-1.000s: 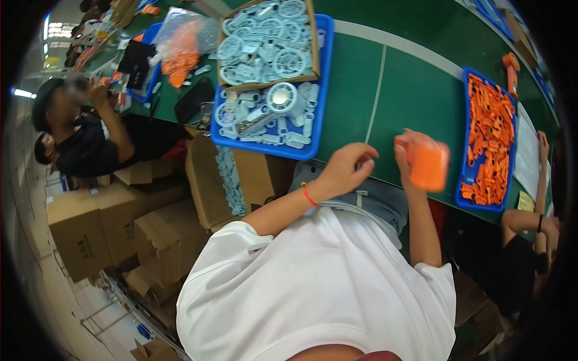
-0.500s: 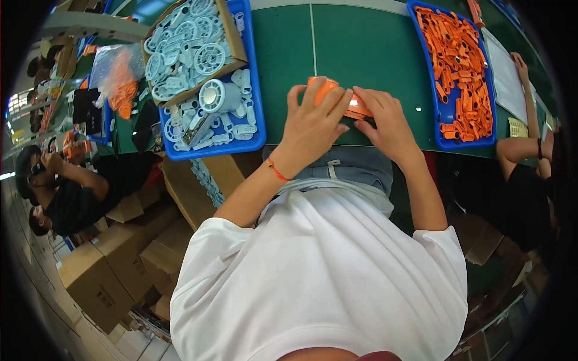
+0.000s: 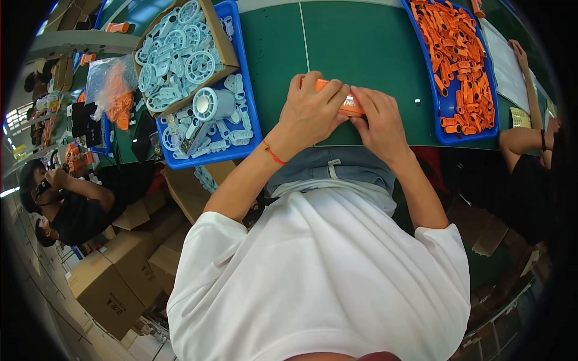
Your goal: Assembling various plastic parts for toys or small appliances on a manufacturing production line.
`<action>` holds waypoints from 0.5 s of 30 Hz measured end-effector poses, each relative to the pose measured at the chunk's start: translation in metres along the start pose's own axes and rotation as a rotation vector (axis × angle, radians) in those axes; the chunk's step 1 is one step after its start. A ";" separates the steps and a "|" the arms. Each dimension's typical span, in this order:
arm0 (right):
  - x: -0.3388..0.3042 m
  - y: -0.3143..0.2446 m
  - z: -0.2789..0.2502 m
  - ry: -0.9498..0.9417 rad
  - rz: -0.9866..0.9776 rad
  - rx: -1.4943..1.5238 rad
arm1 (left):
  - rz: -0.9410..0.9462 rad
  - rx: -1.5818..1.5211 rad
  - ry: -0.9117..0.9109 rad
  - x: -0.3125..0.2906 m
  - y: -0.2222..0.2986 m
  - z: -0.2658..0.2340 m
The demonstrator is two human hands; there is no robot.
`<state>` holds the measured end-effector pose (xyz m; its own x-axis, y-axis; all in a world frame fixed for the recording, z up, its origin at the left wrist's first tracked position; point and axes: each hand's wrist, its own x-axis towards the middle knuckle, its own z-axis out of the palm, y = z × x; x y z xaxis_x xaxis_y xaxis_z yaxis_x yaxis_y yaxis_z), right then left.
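Both my hands grip an orange plastic piece (image 3: 351, 109) with white lettering, over the near edge of the green table. My left hand (image 3: 314, 111), with a red cord bracelet at the wrist, wraps its fingers over the left end. My right hand (image 3: 379, 123) closes on the right end with thumb and fingers. Much of the piece is covered by my fingers, so its full shape is hidden.
On the left, a blue tray (image 3: 255, 129) holds pale blue plastic parts, a spool-like part (image 3: 214, 104) and a cardboard box (image 3: 225, 57). At right, another blue tray (image 3: 441, 129) carries orange parts (image 3: 463, 78). Co-workers sit at both sides; cartons (image 3: 111, 283) stand lower left.
The orange piece has turned, so its lettering now shows. My fingers have closed more tightly around it, and the view has shifted slightly.
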<state>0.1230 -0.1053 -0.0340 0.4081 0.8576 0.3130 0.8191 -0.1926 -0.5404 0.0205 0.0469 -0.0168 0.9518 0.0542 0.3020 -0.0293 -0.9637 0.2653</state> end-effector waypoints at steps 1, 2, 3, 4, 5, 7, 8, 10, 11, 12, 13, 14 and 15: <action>0.001 -0.001 0.001 0.005 -0.010 -0.030 | 0.003 0.003 0.004 0.001 0.000 0.000; 0.001 0.001 0.003 0.008 -0.012 -0.033 | -0.012 0.013 0.001 0.001 0.000 0.002; 0.000 0.003 0.006 0.013 -0.003 -0.023 | -0.028 0.022 -0.002 0.002 0.001 0.002; 0.000 0.004 0.007 0.016 0.006 -0.013 | -0.027 0.023 0.000 0.003 0.001 0.001; 0.001 0.004 0.006 0.017 0.005 -0.015 | -0.013 0.027 0.007 0.004 0.001 -0.002; 0.005 0.005 0.004 0.040 0.068 0.052 | 0.000 0.037 0.020 0.006 0.001 -0.007; 0.005 0.002 0.000 0.041 0.063 0.050 | -0.101 -0.052 0.195 0.003 0.006 -0.011; 0.006 -0.009 -0.009 -0.014 0.449 0.440 | -0.304 -0.293 0.470 -0.004 0.011 -0.016; -0.001 -0.003 -0.002 0.028 0.504 0.678 | -0.299 -0.289 0.480 -0.010 0.013 -0.012; 0.002 -0.008 -0.006 0.030 0.490 0.675 | -0.472 -0.583 0.555 -0.015 0.014 -0.005; 0.004 -0.016 -0.010 0.027 0.570 0.887 | -0.645 -0.880 0.620 -0.020 0.014 0.001; 0.007 -0.021 -0.012 0.020 0.648 1.100 | -0.641 -0.874 0.632 -0.025 0.012 0.003; 0.008 -0.022 -0.011 0.017 0.648 1.111 | -0.653 -0.892 0.486 -0.030 0.009 0.005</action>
<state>0.1126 -0.0989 -0.0113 0.6153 0.7495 -0.2441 -0.2998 -0.0638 -0.9519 -0.0068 0.0350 -0.0281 0.6571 0.7411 0.1374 0.0315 -0.2091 0.9774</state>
